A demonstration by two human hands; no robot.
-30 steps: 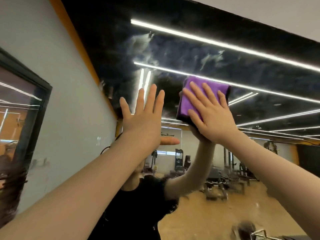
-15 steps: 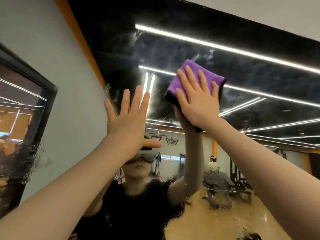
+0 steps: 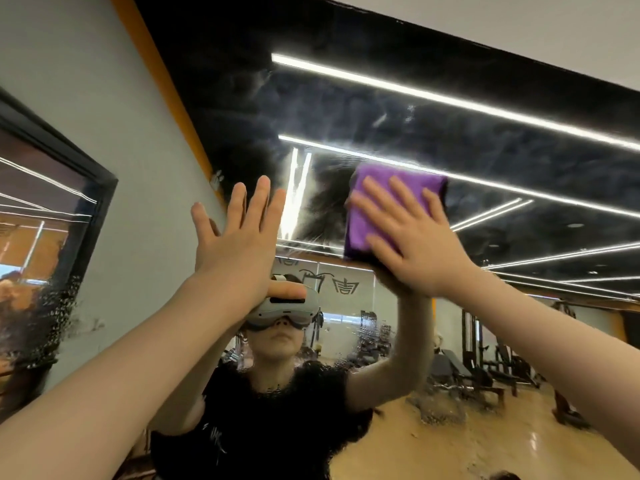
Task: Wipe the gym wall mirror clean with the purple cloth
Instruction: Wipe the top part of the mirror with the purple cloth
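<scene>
The right hand [image 3: 412, 237] is lying flat with its fingers spread and straight, pressing the folded purple cloth [image 3: 363, 216] against the mirror [image 3: 450, 140]; the cloth is sitting under the fingers and palm, its upper edge and left side showing past the fingertips, its long axis running roughly up the glass with a slight tilt; the left hand [image 3: 235, 244] is also wide, fingers straight and pointing up, thumb out to the side, resting flat on or just before the glass to the left of the cloth, though whether it is truly touching cannot be told; the two hands are standing near each other at about the same height, the right being the one that is carrying the work. Cloudy smears are showing on the dark glass above and to the right of the cloth, and a streaked patch is lying between the hands; so the coming stroke, as a judgement, is calling for the right hand to be pushing the cloth upward and rightward into those smears. No containers are appearing anywhere in view.
</scene>
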